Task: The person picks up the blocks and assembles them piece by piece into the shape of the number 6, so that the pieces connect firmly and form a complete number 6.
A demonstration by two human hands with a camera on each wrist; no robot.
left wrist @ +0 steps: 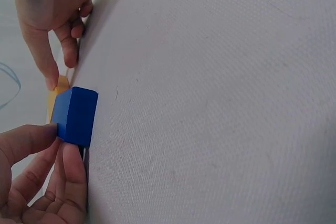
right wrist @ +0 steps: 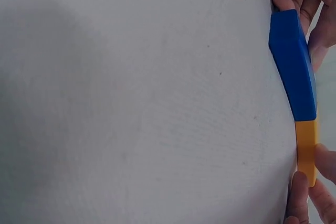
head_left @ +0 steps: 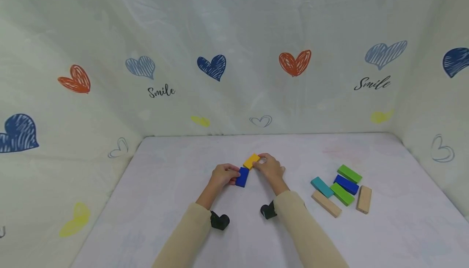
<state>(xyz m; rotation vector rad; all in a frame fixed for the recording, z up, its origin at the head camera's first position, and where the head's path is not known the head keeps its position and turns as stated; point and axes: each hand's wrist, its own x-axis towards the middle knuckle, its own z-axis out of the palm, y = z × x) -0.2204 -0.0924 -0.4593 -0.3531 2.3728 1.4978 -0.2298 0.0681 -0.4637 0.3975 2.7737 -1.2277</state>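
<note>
A blue block lies on the white table in front of me, its far end meeting a yellow block at an angle. My left hand holds the blue block from its left side, thumb and fingers at its near end. From the right, my right hand grips the far end of the yellow block. The left wrist view shows the blue block close up, partly covering the yellow one. In the right wrist view the blue block and yellow block touch end to end.
To the right lies a loose group of blocks: two green, one blue, one teal and two plain wooden ones. A white cloth wall with printed hearts stands behind the table.
</note>
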